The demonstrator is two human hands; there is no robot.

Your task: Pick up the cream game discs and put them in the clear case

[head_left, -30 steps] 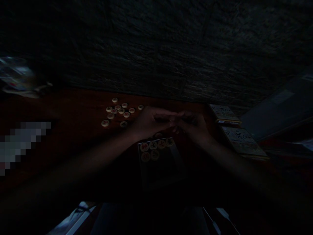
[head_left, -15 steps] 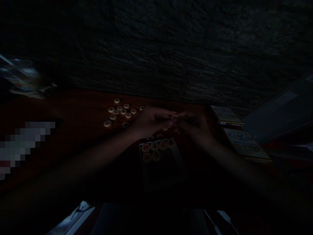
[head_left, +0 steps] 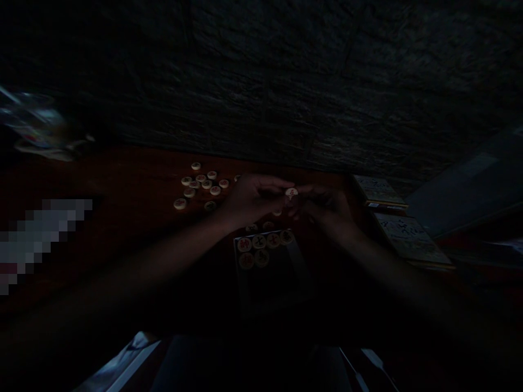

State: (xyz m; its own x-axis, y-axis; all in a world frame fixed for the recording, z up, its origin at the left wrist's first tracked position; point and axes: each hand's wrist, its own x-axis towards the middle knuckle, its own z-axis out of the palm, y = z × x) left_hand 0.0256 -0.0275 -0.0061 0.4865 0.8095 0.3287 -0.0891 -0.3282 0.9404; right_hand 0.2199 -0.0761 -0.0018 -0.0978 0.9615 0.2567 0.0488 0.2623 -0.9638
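Observation:
Between my two hands is a round Chinese chess piece (head_left: 291, 192) with a red character on its face. My left hand (head_left: 257, 198) pinches it from the left with fingers and thumb. The fingertips of my right hand (head_left: 324, 204) close on it from the right. Just below the hands lies an open tray (head_left: 242, 283), with several chess pieces (head_left: 259, 242) in a full top row and two in the row under it. A few more pieces (head_left: 251, 227) lie between the tray and my hands, partly hidden. It is very dark.
Several loose chess pieces (head_left: 206, 184) are scattered on the brown table (head_left: 134, 179) to the left. Two flat boxes (head_left: 408, 237) lie at the right. A clear cup (head_left: 41, 122) with a straw stands far left, and a stone wall (head_left: 265, 81) rises behind the table.
The piece between my fingers has tilted, so its red character now faces me. Both hands stay in nearly the same place.

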